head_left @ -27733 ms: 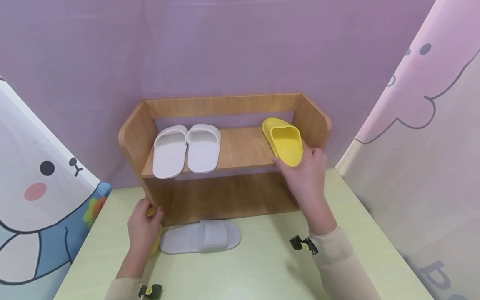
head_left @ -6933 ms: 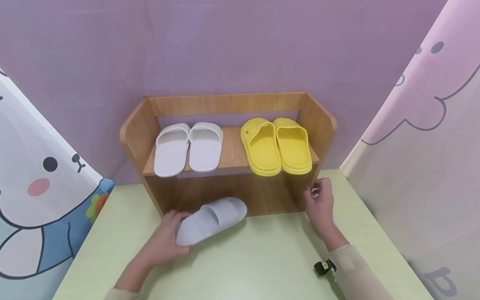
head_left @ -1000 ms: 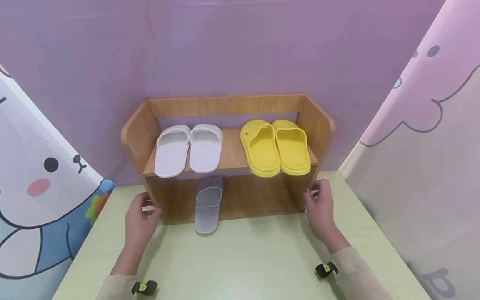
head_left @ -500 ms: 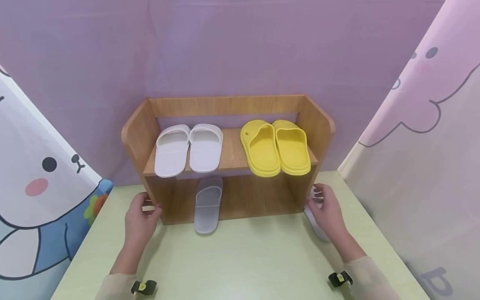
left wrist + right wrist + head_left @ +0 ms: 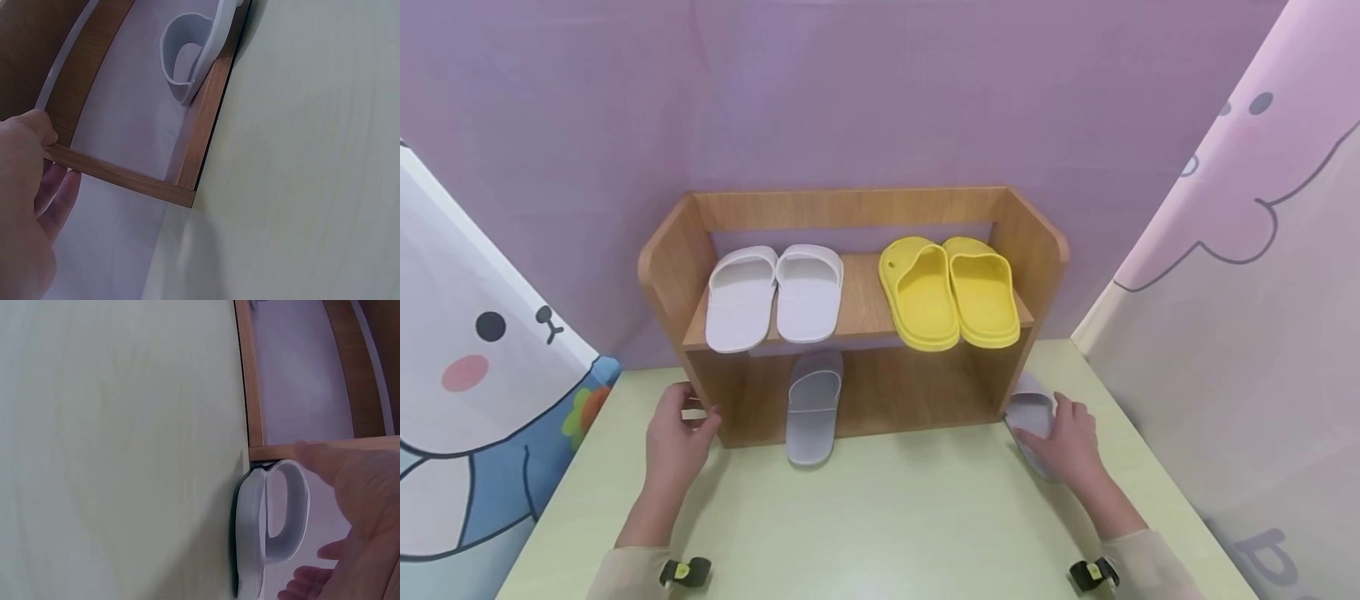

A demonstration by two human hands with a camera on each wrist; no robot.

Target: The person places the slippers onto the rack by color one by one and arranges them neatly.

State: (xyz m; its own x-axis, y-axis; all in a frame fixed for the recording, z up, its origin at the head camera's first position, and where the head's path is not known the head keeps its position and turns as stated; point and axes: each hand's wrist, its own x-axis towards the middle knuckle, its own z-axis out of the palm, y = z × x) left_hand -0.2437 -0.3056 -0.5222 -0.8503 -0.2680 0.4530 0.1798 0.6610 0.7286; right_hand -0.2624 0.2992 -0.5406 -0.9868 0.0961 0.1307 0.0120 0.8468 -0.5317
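Note:
My left hand pinches the front edge of the left side panel of a wooden shoe rack, thumb inside and fingers outside in the left wrist view. My right hand is spread over a grey slipper lying on the table beside the rack's right side. In the right wrist view the thumb is near the panel edge and the fingers stand apart from the slipper. A matching grey slipper sits toe-in on the lower shelf, its heel past the front edge.
Two white slippers stand at the left of the upper shelf. A pair of yellow clogs occupies its right end. The rack stands on a pale table, with a purple cloth behind and printed cloths at both sides.
Earlier, the second yellow clog reached the upper shelf and one grey slipper the lower shelf. Within the last second my right hand left the right panel for the other grey slipper; my left stayed.

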